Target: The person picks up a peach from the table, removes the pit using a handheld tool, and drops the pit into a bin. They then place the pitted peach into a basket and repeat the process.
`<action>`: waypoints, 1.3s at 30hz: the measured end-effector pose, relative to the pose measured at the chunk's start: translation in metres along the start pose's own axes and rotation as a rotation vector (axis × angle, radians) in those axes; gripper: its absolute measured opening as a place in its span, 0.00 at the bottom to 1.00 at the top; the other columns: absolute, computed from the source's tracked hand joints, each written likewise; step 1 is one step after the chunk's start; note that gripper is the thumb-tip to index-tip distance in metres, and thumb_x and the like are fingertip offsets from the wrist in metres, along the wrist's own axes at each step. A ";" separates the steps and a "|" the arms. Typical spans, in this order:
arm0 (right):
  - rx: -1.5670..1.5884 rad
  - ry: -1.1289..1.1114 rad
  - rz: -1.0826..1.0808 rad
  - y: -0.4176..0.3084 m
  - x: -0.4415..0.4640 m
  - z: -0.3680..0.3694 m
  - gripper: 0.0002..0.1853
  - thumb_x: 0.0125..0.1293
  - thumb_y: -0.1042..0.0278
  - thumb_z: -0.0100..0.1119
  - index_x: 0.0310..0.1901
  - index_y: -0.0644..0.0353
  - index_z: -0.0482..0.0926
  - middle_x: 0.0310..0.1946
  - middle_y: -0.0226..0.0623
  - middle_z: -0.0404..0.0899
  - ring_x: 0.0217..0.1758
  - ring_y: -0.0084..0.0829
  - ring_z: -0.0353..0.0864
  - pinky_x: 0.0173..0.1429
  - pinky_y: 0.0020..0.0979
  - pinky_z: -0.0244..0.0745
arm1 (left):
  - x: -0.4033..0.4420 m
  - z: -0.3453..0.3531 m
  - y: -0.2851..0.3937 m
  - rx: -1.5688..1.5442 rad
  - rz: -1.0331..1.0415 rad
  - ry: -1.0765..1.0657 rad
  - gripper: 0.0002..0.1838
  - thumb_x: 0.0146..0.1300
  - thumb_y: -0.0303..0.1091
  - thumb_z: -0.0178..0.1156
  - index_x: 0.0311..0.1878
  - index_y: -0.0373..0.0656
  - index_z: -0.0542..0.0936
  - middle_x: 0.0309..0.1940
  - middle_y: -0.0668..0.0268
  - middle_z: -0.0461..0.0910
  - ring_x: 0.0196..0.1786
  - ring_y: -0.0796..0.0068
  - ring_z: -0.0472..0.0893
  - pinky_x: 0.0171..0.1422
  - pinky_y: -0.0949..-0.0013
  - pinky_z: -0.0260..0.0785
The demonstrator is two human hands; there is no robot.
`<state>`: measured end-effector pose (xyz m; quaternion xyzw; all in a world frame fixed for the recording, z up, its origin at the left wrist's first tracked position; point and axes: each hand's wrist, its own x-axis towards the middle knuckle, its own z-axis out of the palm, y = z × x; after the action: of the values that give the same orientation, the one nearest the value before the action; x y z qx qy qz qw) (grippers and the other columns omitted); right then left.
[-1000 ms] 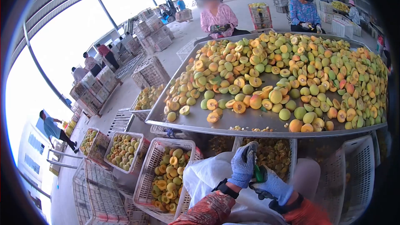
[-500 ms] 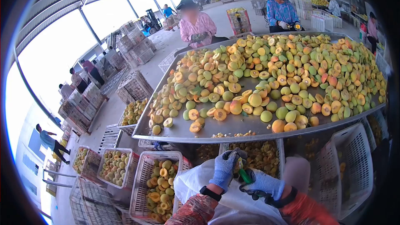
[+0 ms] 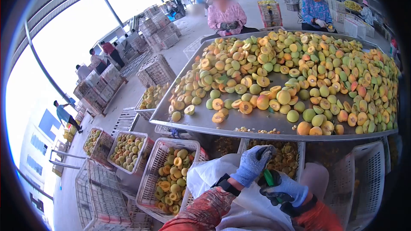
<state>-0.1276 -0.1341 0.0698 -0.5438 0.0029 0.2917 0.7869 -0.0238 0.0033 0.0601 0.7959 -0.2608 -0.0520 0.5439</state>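
Note:
My left hand (image 3: 253, 164), in a blue knit glove with a dark grey palm, is closed above a crate of fruit scraps (image 3: 286, 154). Whatever its fingers might hold is hidden. Just right of it and lower, my right hand (image 3: 287, 189), gloved alike, grips a small tool with a green handle (image 3: 269, 177); its working end cannot be made out. A white cloth (image 3: 214, 172) covers my lap beneath both hands. Beyond them, a metal table (image 3: 195, 124) bears a heap of whole and halved yellow-green apricot-like fruit (image 3: 282, 97).
A white crate of fruit halves (image 3: 165, 145) stands left of my lap, with another filled crate (image 3: 147, 139) beside it. To the right is a white plastic crate (image 3: 370, 175). Two people (image 3: 227, 15) (image 3: 316, 10) work across the table. Stacked crates (image 3: 158, 70) stand farther left.
My head view has shifted, so the scene sits farther right and the table slightly higher. My left hand has risen away from the green-handled tool; a fruit piece seen between my hands no longer shows.

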 end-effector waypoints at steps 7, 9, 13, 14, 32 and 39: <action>0.189 0.115 -0.053 0.003 0.003 -0.002 0.25 0.47 0.74 0.69 0.49 0.61 0.73 0.31 0.33 0.77 0.19 0.21 0.73 0.20 0.24 0.67 | 0.017 0.000 -0.016 -0.391 -0.223 -0.171 0.15 0.63 0.38 0.58 0.46 0.35 0.80 0.30 0.71 0.79 0.30 0.85 0.72 0.37 0.79 0.68; 0.167 0.144 -0.071 0.005 0.005 -0.003 0.25 0.46 0.75 0.69 0.49 0.61 0.73 0.30 0.32 0.78 0.19 0.21 0.73 0.20 0.24 0.67 | 0.015 0.002 -0.021 -0.458 -0.277 -0.178 0.14 0.63 0.36 0.58 0.45 0.35 0.80 0.30 0.71 0.79 0.31 0.84 0.73 0.37 0.78 0.69; 0.170 0.182 -0.091 0.008 0.008 0.000 0.24 0.47 0.75 0.69 0.48 0.61 0.73 0.29 0.30 0.77 0.18 0.21 0.72 0.19 0.23 0.67 | 0.010 0.017 -0.035 -0.656 -0.394 -0.057 0.12 0.62 0.36 0.59 0.40 0.37 0.81 0.26 0.72 0.77 0.27 0.85 0.72 0.31 0.79 0.66; 0.049 0.244 -0.115 0.009 0.009 0.000 0.23 0.47 0.75 0.69 0.47 0.61 0.73 0.29 0.29 0.77 0.17 0.21 0.72 0.19 0.22 0.67 | 0.010 0.019 -0.036 -0.662 -0.399 -0.065 0.12 0.62 0.36 0.59 0.40 0.37 0.81 0.26 0.72 0.77 0.27 0.85 0.72 0.31 0.79 0.66; 0.397 0.264 -0.201 0.022 0.015 -0.019 0.21 0.56 0.69 0.64 0.52 0.57 0.71 0.31 0.28 0.77 0.22 0.19 0.74 0.22 0.21 0.69 | 0.044 0.042 -0.040 -1.078 -0.812 0.282 0.18 0.64 0.44 0.58 0.47 0.38 0.77 0.34 0.61 0.79 0.32 0.68 0.81 0.34 0.67 0.77; -0.455 0.835 -0.337 0.113 0.053 -0.110 0.22 0.55 0.62 0.66 0.47 0.64 0.72 0.38 0.41 0.79 0.37 0.44 0.78 0.43 0.36 0.74 | 0.047 -0.016 -0.064 -1.281 -0.575 0.046 0.23 0.66 0.43 0.50 0.58 0.38 0.71 0.49 0.54 0.74 0.49 0.59 0.77 0.53 0.53 0.74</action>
<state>-0.1010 -0.1775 -0.0888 -0.7647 0.1660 -0.0884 0.6164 0.0453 0.0118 0.0184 0.3573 0.0536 -0.3201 0.8758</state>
